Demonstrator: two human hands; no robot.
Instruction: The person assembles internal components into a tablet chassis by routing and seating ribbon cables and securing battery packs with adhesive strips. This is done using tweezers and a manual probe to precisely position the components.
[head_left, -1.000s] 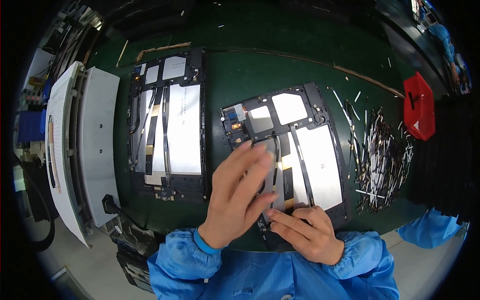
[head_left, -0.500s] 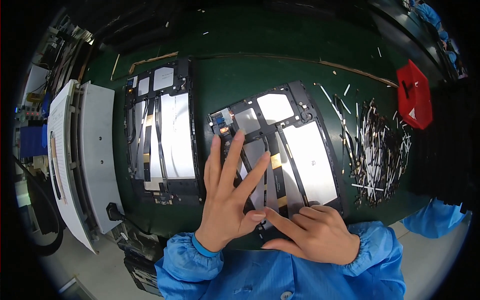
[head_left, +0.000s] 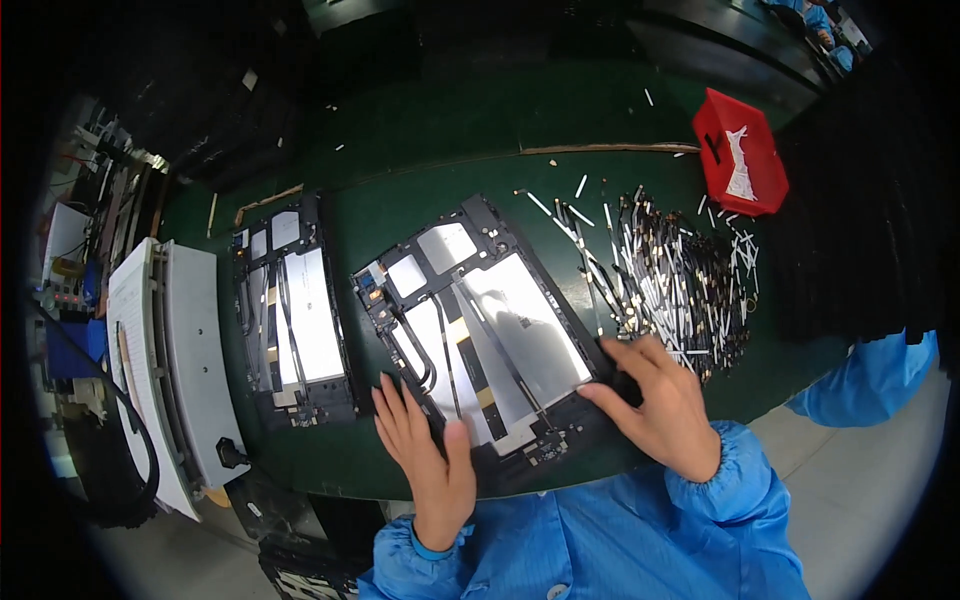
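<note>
An opened tablet (head_left: 415, 330) lies tilted on the green table in front of me, its silver battery plates, black ribbon cables and gold strips showing. Along its lower left edge rests my left hand (head_left: 432, 465), open, fingers stretched out and thumb raised over the frame. My right hand (head_left: 660, 405) is at the lower right corner, thumb on the frame and fingers spread beside the edge; it is open. A second opened tablet (head_left: 310, 310), of the same kind, lies to the left, untouched.
Right of the tablet is a heap of thin black and white strips (head_left: 670, 270). Behind it stands a red bin (head_left: 755, 165). At far left, a grey box (head_left: 195, 350) carries papers. A blue sleeve (head_left: 870, 385) of another person shows at the right.
My hands have parted from the middle of the tablet's lower part, the left to its left edge, the right to its right corner. The whole view has shifted.
</note>
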